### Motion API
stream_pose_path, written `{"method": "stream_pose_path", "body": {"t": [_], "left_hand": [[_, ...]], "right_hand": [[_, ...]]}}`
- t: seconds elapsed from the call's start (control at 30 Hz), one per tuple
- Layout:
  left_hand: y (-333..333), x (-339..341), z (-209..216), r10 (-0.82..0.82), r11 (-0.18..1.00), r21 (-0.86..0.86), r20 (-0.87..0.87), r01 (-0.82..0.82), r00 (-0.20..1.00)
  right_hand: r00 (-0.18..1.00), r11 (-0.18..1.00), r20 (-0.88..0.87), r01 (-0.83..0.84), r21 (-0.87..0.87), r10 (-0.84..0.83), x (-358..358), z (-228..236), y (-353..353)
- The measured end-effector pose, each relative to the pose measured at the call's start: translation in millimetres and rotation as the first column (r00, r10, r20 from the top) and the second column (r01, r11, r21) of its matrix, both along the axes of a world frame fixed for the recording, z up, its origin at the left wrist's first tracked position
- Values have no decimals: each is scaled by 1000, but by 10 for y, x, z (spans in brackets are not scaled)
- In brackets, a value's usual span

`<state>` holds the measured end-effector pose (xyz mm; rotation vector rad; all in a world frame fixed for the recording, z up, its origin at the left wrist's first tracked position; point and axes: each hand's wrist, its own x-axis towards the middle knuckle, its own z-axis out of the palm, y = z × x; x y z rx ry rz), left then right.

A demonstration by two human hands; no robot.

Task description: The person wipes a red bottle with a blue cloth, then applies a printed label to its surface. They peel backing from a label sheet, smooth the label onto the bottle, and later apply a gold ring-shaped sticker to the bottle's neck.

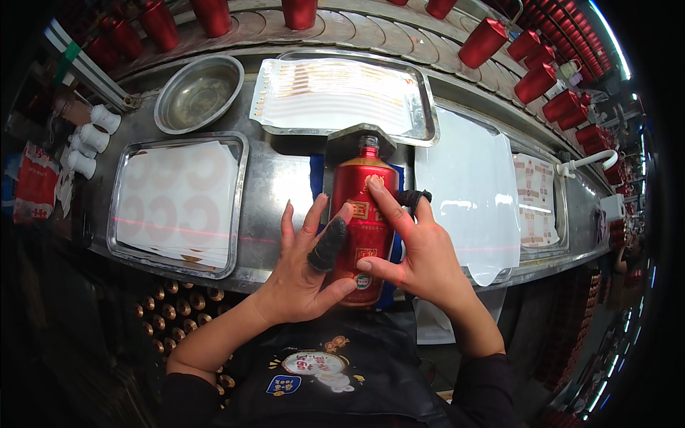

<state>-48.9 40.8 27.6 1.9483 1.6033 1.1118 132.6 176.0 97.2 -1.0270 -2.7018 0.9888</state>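
A red bottle (365, 239) with gold decoration lies on its back on the bench, its threaded neck pointing away from me. Behind the neck is a dark angular block (341, 143), and blue cloth (316, 175) shows at both sides. My left hand (300, 274) is spread at the bottle's left side, index fingertip on the gold label and thumb near the lower edge. On the right, my right hand (427, 258) stretches its index finger onto the upper emblem, with the thumb beside the lower round mark. Black finger covers (328, 246) are worn on both hands.
A tray (244, 200) of printed sheets stands left, below a metal bowl (198, 94). Behind the bottle is a tray (430, 107) of gold-striped sheets. White backing sheets (467, 192) and another label tray (564, 207) lie right. Red bottles (484, 43) stand along a curved conveyor (374, 32).
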Motion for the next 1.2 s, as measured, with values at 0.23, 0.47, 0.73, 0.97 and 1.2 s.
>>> {"method": "stream_pose_path", "body": {"t": [0.23, 0.47, 0.73, 0.97, 1.2], "left_hand": [[17, -8, 35, -7, 1000, 2, -33, 7, 999], [33, -17, 29, -12, 999, 35, -10, 12, 1000], [27, -12, 10, -22, 999, 31, 13, 22, 1000], [10, -12, 3, -16, 999, 37, 4, 16, 1000], [18, -31, 1, -12, 998, 55, -12, 12, 1000]], "right_hand": [[1000, 1000, -5, 4, -1, -4, 45, 9, -12], [999, 999, -29, -25, 29, 26, 33, -29, -1], [1000, 999, -7, -28, 27, 28, 77, 22, -42], [999, 998, -23, -24, 55, 26, 64, -3, -62], [1000, 1000, -7, 3, 23, -3, 68, -17, -47]]}}
